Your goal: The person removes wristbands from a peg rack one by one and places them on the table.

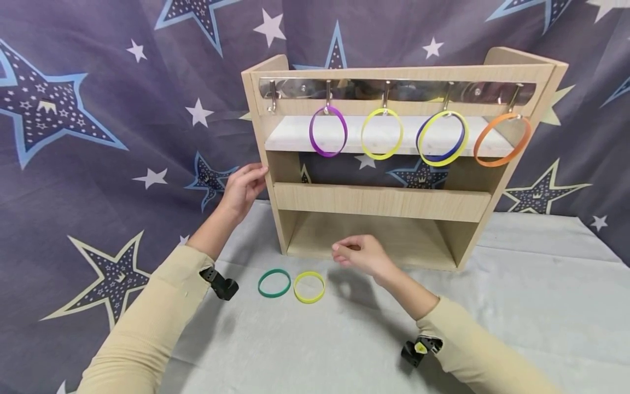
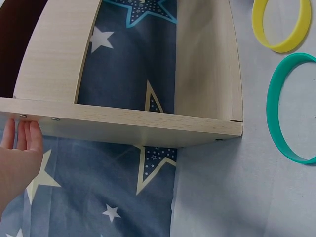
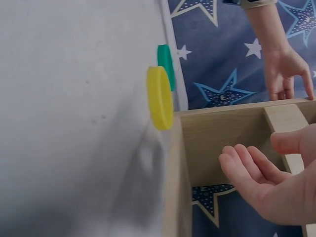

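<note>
My left hand [image 1: 243,189] rests its fingertips against the left side panel of a light wooden shelf unit [image 1: 381,200]. In the left wrist view those fingers [image 2: 35,136] lie straight along the panel edge. My right hand [image 1: 363,256] is in front of the unit's lower opening, its fingers loosely bent and nothing between them; the right wrist view shows thumb and fingertips apart. A green wristband [image 1: 259,285] and a yellow wristband [image 1: 296,290] lie side by side on the cloth, left of my right hand.
On the metal hook rail [image 1: 354,90] hang a purple band [image 1: 311,137], a yellow band [image 1: 363,139], a yellow band with a blue one [image 1: 466,141] and an orange band [image 1: 526,139]. The leftmost hook [image 1: 273,96] is bare. Star-patterned fabric [image 1: 123,191] hangs behind.
</note>
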A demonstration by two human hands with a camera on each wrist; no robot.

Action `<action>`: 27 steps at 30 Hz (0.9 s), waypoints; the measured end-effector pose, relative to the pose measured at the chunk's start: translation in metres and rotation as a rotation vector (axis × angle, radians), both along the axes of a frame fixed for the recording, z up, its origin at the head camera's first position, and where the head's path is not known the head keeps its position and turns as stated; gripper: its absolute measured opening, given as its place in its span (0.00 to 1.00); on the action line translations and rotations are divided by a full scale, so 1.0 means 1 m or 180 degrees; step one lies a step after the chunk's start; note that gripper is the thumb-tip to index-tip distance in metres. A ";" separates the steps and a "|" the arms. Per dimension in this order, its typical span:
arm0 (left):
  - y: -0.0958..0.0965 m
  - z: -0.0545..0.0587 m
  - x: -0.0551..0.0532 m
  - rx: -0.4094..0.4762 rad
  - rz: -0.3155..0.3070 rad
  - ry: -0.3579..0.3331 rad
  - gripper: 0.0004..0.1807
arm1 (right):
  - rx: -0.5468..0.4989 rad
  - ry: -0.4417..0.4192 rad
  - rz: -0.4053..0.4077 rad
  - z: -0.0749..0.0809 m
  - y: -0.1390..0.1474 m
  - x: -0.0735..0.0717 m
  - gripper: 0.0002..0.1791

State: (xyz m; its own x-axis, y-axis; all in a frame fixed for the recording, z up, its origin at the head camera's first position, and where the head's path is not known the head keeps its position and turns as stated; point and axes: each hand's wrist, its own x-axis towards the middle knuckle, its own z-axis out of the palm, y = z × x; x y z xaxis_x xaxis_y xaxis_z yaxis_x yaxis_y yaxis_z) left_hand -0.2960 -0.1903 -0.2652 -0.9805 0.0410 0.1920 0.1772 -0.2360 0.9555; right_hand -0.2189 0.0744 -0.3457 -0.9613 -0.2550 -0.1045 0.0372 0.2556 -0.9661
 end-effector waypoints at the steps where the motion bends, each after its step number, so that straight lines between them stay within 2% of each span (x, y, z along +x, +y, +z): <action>1: 0.000 0.000 0.000 -0.0012 0.0001 -0.0001 0.06 | 0.0005 0.0024 0.0006 0.002 0.000 0.000 0.17; 8: 0.000 -0.001 -0.001 -0.0004 -0.0008 0.0011 0.06 | -0.0026 0.0264 -0.0050 0.021 0.003 -0.001 0.17; 27: 0.000 -0.002 -0.002 -0.0046 0.0011 0.0010 0.05 | -0.0458 0.0799 -0.0128 0.071 0.008 0.004 0.17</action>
